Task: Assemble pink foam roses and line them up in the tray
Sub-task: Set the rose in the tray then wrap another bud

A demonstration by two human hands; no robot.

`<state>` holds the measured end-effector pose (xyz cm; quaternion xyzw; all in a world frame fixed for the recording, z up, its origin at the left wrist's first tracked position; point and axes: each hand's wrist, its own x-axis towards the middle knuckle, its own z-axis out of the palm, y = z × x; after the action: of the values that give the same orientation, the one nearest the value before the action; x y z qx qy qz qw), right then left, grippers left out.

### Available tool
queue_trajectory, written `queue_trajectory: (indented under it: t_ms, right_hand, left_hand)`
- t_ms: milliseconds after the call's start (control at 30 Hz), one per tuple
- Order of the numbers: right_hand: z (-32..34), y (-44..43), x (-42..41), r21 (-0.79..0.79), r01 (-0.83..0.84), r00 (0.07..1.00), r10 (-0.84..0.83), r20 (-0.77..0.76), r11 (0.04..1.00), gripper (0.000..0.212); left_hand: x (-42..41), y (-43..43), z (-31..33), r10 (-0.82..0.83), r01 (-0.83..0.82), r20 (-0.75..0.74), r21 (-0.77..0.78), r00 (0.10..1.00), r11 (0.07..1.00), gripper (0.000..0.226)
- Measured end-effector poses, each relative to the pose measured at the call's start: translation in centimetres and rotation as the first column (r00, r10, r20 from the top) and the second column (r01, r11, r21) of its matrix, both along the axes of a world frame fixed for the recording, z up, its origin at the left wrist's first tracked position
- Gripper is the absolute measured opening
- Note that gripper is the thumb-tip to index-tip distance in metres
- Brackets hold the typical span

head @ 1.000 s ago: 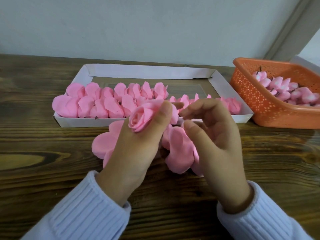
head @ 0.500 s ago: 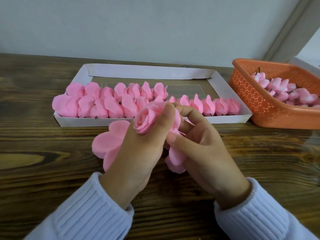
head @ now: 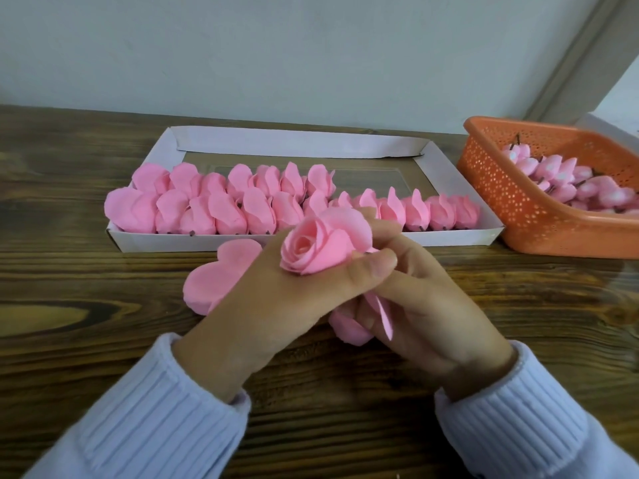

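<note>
A pink foam rose (head: 323, 243) is held up in front of the tray, its spiral centre facing me. My left hand (head: 276, 305) grips it, thumb pressed against its right side. My right hand (head: 422, 305) curls under it and pinches loose outer petals (head: 352, 326) that hang below the bloom. The white cardboard tray (head: 301, 141) behind holds several finished pink roses (head: 221, 198) lying in two rows. A flat pink petal piece (head: 214, 281) lies on the wooden table, partly hidden by my left hand.
An orange perforated plastic basket (head: 511, 202) stands at the right, close to the tray, holding several pink rose buds (head: 567, 181) with dark stems. The back right part of the tray floor (head: 373, 178) is bare. A pale wall runs behind the table.
My right hand has come in under the rose and closed on the hanging petals. The rose now has another petal wrapped around it and looks fuller.
</note>
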<state>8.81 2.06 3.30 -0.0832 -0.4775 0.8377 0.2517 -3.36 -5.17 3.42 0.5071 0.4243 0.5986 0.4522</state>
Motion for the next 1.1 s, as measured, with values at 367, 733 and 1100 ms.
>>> queue_trajectory:
  t_ms: [367, 733, 1100]
  right_hand:
    - [-0.3, 0.9, -0.3, 0.088, 0.293, 0.933, -0.305, 0.191, 0.952, 0.025]
    - [-0.3, 0.2, 0.3, 0.677, 0.625, 0.657, -0.731, -0.185, 0.389, 0.021]
    - [0.3, -0.4, 0.3, 0.609, 0.673, 0.692, -0.649, -0.316, 0.421, 0.019]
  left_hand:
    - [0.1, 0.4, -0.2, 0.429, -0.429, -0.004, -0.007, 0.903, 0.903, 0.033]
    - [0.4, 0.5, -0.6, 0.357, -0.353, -0.047, 0.068, 0.933, 0.933, 0.007]
    - [1.0, 0.0, 0.3, 0.125, -0.105, -0.154, 0.130, 0.980, 0.986, 0.016]
